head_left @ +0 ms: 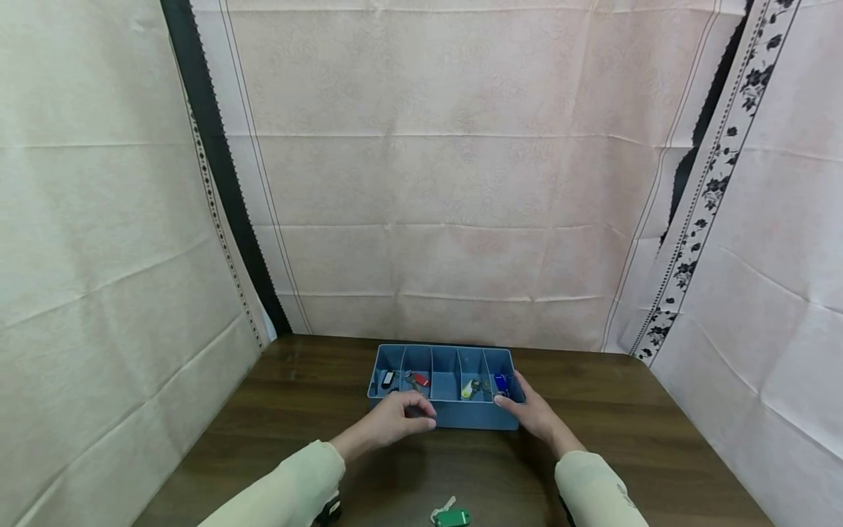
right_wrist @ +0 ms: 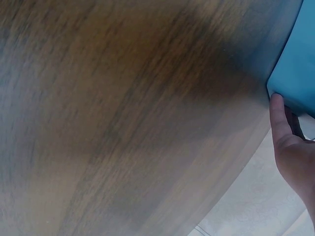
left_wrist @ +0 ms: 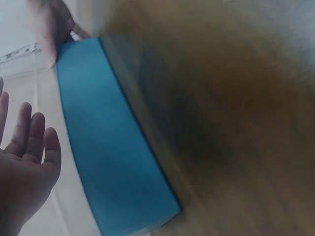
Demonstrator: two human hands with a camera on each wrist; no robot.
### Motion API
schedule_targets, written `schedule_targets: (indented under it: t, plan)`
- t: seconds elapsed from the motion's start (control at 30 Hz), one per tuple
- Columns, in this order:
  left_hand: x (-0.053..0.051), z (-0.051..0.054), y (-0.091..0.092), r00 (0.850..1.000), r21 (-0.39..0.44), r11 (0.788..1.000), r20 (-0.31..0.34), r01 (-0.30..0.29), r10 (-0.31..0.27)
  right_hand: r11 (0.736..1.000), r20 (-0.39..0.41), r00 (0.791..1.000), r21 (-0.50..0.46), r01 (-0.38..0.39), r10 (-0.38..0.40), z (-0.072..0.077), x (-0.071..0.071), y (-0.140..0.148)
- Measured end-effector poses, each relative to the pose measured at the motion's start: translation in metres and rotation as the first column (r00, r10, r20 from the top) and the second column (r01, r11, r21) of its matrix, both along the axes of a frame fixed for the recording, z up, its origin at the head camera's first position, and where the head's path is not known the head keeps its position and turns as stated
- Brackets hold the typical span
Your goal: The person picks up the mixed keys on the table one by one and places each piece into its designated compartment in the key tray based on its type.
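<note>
A blue box (head_left: 474,416) with several compartments in a row stands near the back of the table. My right hand (head_left: 538,419) grips its right end, the thumb over the front rim and the fingers along the outer side. My left hand (head_left: 395,419) hovers in front of the box's left half, fingers loosely bent, with nothing visible in it. Inside lie a black-and-white item (head_left: 388,379), a red item (head_left: 421,380) with metal parts, a yellowish item (head_left: 468,389) with what look like keys, and a blue item (head_left: 501,383). The left hand partly hides the front wall.
A green tag-like item (head_left: 452,518) with a pale strap lies at the table's near side, between the forearms. The brown wooden table (head_left: 316,410) is bordered by hanging pale cloths (head_left: 421,183) at the back and both sides.
</note>
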State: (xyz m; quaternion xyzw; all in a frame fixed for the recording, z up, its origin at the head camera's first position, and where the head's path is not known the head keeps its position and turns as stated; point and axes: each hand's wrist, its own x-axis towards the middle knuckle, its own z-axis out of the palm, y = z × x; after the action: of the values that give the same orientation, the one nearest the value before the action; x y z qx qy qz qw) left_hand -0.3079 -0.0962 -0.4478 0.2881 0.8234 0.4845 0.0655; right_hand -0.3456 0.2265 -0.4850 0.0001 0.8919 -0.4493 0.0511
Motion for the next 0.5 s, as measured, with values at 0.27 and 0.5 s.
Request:
schedule_targets:
  t: [0.27, 0.5]
  plan:
    - [0.013, -0.016, 0.000, 0.998, -0.015, 0.998, 0.042, 0.056, -0.055, 1.000, -0.004, 1.000, 0.001, -0.004, 0.004, 0.001, 0.000, 0.000]
    - [0.022, -0.026, -0.002, 0.991, -0.056, 0.991, 0.064, 0.119, -0.116, 1.000, -0.002, 1.000, -0.002, -0.007, 0.007, 0.001, 0.000, 0.000]
